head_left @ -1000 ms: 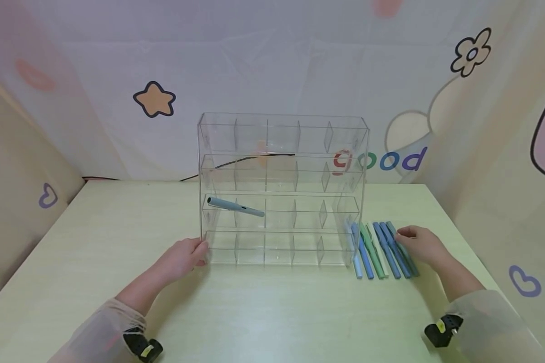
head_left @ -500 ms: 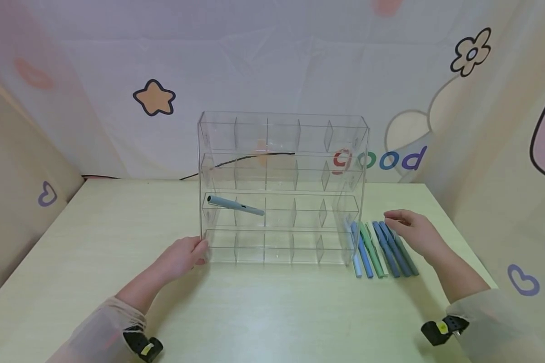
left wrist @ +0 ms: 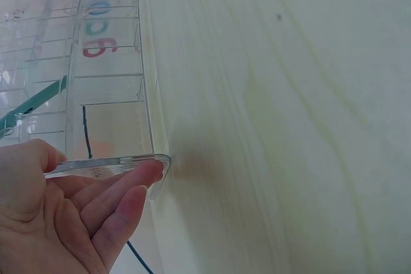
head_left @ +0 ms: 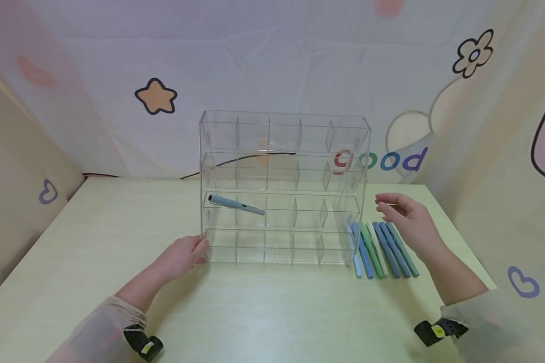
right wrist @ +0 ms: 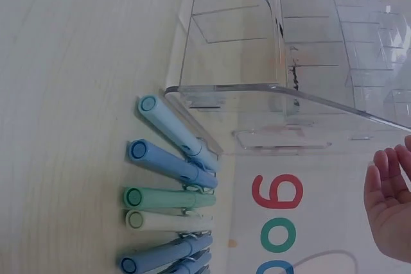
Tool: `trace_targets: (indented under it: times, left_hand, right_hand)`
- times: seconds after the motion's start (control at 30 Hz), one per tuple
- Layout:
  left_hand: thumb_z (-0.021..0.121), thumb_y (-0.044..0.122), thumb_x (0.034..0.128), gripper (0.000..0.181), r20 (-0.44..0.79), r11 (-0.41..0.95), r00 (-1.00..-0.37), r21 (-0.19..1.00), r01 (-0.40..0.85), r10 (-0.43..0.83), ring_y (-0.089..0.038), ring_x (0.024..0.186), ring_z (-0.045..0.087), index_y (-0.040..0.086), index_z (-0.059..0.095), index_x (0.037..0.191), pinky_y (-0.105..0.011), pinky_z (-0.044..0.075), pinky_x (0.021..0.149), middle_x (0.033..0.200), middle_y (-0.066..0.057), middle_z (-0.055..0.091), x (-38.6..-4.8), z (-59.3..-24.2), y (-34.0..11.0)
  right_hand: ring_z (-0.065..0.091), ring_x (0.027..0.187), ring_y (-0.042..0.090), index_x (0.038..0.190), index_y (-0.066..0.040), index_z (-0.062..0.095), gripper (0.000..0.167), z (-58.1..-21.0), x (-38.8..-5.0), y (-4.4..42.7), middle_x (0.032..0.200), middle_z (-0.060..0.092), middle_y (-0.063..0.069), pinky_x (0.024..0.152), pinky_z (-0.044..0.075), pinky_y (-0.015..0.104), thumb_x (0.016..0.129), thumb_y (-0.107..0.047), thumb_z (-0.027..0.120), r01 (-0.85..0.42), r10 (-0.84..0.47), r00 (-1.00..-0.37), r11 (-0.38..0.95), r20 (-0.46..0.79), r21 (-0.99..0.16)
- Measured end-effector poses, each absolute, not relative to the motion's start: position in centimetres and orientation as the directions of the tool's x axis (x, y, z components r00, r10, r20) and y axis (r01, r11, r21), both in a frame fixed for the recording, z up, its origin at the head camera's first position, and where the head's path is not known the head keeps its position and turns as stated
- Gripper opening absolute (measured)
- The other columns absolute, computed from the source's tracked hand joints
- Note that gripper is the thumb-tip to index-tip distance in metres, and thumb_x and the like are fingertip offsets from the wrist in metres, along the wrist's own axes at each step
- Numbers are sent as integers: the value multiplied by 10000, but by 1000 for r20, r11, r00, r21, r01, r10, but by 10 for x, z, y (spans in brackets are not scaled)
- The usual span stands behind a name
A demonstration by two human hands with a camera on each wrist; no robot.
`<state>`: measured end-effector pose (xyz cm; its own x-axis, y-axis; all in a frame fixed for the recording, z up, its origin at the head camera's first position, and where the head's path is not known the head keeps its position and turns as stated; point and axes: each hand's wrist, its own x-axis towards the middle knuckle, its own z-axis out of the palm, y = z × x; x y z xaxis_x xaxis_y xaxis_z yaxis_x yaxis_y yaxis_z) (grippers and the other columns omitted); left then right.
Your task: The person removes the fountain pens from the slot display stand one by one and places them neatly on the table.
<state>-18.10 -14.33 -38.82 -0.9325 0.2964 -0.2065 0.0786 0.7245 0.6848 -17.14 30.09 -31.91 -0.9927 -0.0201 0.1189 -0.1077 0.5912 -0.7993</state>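
Observation:
A clear acrylic rack (head_left: 279, 254) with tiers of small compartments stands on the table. My left hand (head_left: 181, 258) grips its lower left side; in the left wrist view, the thumb and fingers of the left hand (left wrist: 90, 216) lie on either side of the panel. One grey-blue pen (head_left: 236, 204) leans slanted in the second tier from the bottom. My right hand (head_left: 411, 222) hovers right of the rack, fingers loosely bent, with nothing visible in it. Below it lies a row of several capped pens (head_left: 392, 252), in blue, green, white and teal; the right wrist view shows their ends.
The pale wooden table (head_left: 272, 312) extends around the rack. A patterned cloth (head_left: 277, 65) hangs behind and at both sides. The nearest pen, a light blue one (right wrist: 170, 123), lies close by the rack's right side.
My right hand has lifted off the row of pens and moved up and left toward the rack's right side. My left hand keeps its grip on the rack. The pens stay put.

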Motion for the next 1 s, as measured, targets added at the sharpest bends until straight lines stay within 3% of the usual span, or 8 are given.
trace_targets:
  times: [0.4,1.0]
  left_hand:
    - [333,211,988,424,-216,720,-931,691,66,293,-305,885,658,-97,519,1213,-318,405,531,1120,-268,605,-180,-387,-143]
    - [330,206,981,420,-230,726,-929,685,56,289,-307,890,658,-97,527,1196,-316,392,526,1107,-260,614,-179,-384,-141]
  right_hand:
    - [575,899,42,1232,23,545,386,-303,-174,272,1126,575,162,761,467,155,964,-252,506,-217,-65,-974,515,215,-829]
    - [573,1018,238,1197,-34,584,319,-310,-196,220,1146,609,114,803,470,212,944,-226,553,-225,-184,-971,514,150,-828]
